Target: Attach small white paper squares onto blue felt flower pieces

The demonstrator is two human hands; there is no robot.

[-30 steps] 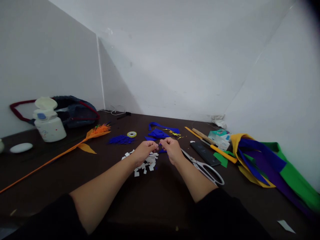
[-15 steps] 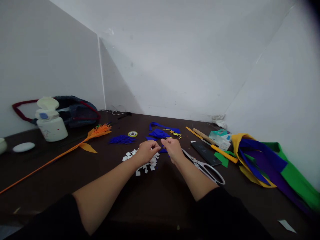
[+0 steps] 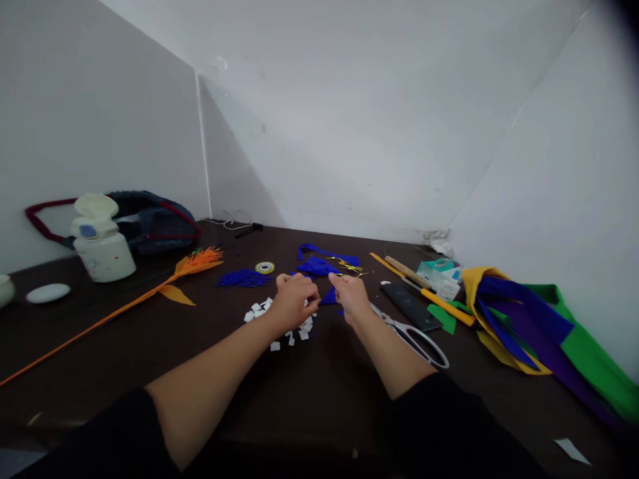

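Note:
My left hand (image 3: 293, 303) is closed, fingers curled down, over a heap of small white paper squares (image 3: 256, 309). Just right of it, my right hand (image 3: 351, 297) is closed too, thumb pressed on the fingers. Whatever either hand pinches is hidden or too small to make out. Beyond the hands lie blue fabric-like pieces (image 3: 319, 266) with thin yellow strands (image 3: 351, 266) beside them. A pile of blue fringed strips (image 3: 243, 278) is to the left, near a round yellow-and-white spool (image 3: 265, 267). Scissors (image 3: 419, 342) lie right of my right forearm.
An orange paper-like flower (image 3: 197, 263) with a long stem lies left, before a white bottle (image 3: 104, 249) and a dark bag (image 3: 164, 223). On the right are a black phone (image 3: 412, 306), a yellow cutter (image 3: 446, 307), a packet (image 3: 440, 274) and coloured sheets (image 3: 529, 319).
My hands have moved slightly apart, the right one shifting right. The left hand has turned so its knuckles face up more. Other things on the table stay where they were.

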